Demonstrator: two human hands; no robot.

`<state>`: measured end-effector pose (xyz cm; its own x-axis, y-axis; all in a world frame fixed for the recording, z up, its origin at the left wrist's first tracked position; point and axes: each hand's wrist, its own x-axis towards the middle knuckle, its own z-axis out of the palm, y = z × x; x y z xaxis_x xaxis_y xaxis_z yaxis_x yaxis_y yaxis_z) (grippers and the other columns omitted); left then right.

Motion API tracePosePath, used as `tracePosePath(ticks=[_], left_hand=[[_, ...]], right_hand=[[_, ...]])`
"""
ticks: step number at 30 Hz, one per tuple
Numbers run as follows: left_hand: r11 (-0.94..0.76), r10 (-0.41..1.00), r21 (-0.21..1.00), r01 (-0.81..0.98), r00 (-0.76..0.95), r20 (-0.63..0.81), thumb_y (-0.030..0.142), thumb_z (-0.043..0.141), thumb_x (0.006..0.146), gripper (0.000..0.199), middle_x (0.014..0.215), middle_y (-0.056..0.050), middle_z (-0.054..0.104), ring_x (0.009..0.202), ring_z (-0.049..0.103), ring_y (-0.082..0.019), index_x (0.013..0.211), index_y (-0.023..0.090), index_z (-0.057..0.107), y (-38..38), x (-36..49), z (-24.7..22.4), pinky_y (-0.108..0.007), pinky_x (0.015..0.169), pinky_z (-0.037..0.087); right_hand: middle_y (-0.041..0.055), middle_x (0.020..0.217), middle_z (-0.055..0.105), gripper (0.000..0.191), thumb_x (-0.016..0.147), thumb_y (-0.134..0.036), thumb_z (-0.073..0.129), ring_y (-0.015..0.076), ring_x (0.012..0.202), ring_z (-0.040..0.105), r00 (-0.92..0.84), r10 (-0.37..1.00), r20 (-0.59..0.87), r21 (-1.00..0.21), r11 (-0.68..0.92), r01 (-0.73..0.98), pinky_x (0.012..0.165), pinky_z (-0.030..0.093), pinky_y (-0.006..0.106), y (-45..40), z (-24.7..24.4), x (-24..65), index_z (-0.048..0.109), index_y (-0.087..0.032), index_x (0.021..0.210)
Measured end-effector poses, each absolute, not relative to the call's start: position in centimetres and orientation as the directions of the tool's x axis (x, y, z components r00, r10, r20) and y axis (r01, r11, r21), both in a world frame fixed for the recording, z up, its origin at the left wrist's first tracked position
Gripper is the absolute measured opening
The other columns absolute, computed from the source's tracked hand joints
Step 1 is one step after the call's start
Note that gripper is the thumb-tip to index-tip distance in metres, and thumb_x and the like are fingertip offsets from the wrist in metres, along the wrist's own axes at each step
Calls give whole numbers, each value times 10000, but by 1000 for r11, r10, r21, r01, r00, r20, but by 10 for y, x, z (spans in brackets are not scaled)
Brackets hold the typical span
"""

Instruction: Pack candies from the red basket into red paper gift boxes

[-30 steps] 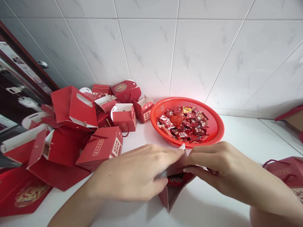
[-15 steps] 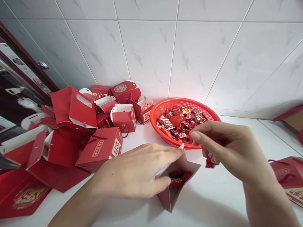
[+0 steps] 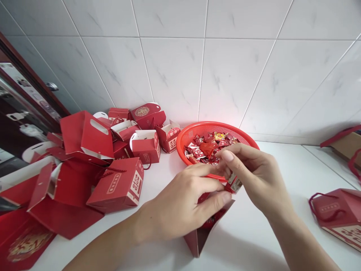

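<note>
A small red box (image 3: 194, 241) stands open on the white counter, with red-wrapped sweets partly visible inside. My left hand (image 3: 180, 201) reaches across the top of this box and hides much of it. Its thumb and forefinger close around the red end of a wrapped candy (image 3: 235, 183). My right hand (image 3: 255, 175), fingers curled, grips the same candy from the other side; whether it holds more sweets is hidden. Behind both hands, a red plastic basket (image 3: 183, 150) contains many wrapped sweets (image 3: 208, 146).
Several red gift boxes (image 3: 118, 184) are heaped on the left, some with open tops. Another red box with a cord handle (image 3: 335, 210) sits at the right. A tiled wall (image 3: 169, 75) rises behind the counter (image 3: 262, 226). A brown carton (image 3: 345, 146) is at the far right.
My right hand has moved left with the candy, from beside the box to above it. My left thumb and forefinger have left the box opening and come to the candy. The view has shifted slightly.
</note>
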<state>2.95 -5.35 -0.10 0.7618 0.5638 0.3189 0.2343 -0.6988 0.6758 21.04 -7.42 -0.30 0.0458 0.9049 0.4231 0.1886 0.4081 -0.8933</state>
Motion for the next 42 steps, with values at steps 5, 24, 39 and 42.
tracePosePath(ticks=[5,24,39,42], left_hand=[[-721,613,648,245,661,433,230,514,1033,318,1091,-33,732,1052,673,-170,831,192,757,-48,23,5,-270,937,512],[-662,658,719,213,624,422,303,573,1023,245,1094,-53,742,1038,677,-183,946,192,777,-31,18,4,-274,886,542],[-710,637,653,263,635,437,311,566,1022,259,1091,-57,727,1007,668,-180,906,190,765,-35,18,5,-293,878,542],[-698,649,631,338,672,358,372,600,1001,236,1089,-47,721,1027,665,-192,962,209,765,-38,13,10,-299,887,530]], right_hand=[[53,978,777,219,914,-413,754,171,824,739,-73,933,353,-932,357,56,692,625,245,-69,4,233,776,-235,1038],[30,896,806,147,799,-261,869,159,776,759,-98,944,314,-943,299,-145,728,641,255,-62,2,246,789,-230,918],[50,826,799,145,816,-328,851,210,770,758,-76,943,323,-946,323,-18,721,627,333,-65,5,250,767,-213,839],[39,782,775,155,803,-340,862,185,704,724,-18,927,374,-926,374,55,640,610,301,-66,5,251,776,-216,841]])
